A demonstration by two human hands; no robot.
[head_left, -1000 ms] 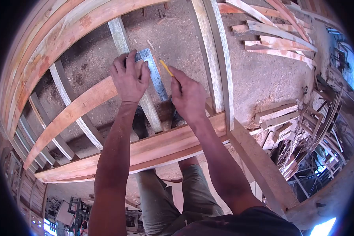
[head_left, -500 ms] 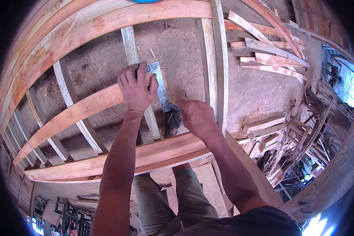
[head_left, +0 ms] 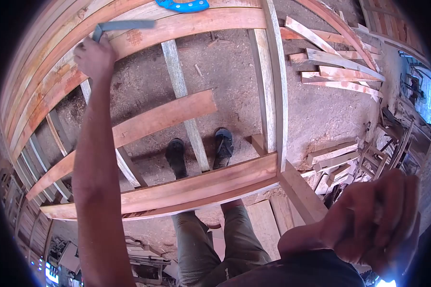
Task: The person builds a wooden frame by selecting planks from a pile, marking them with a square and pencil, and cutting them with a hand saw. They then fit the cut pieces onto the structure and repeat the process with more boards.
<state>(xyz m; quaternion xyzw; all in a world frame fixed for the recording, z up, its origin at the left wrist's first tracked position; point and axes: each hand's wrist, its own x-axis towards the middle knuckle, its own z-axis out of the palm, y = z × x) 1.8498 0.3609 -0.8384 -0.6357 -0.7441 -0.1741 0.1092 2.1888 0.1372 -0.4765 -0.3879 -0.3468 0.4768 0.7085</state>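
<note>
My left hand is at the upper left, its fingers closed on a metal square above the curved boards. My right hand is raised close to the camera at the lower right, fingers curled; what it holds, if anything, is hidden. A curved plank lies across the slats, its squared end near the middle. The long front board runs below it, and more curved boards lie along the top.
A blue saw handle rests on the upper boards. Curved offcuts lie on the ground at the upper right, with wood blocks and scrap below them. My shoes stand between the frame's timbers.
My left hand has lifted the square off the curved plank's end and moved it up and left. My right hand has left the plank and come back toward the camera.
</note>
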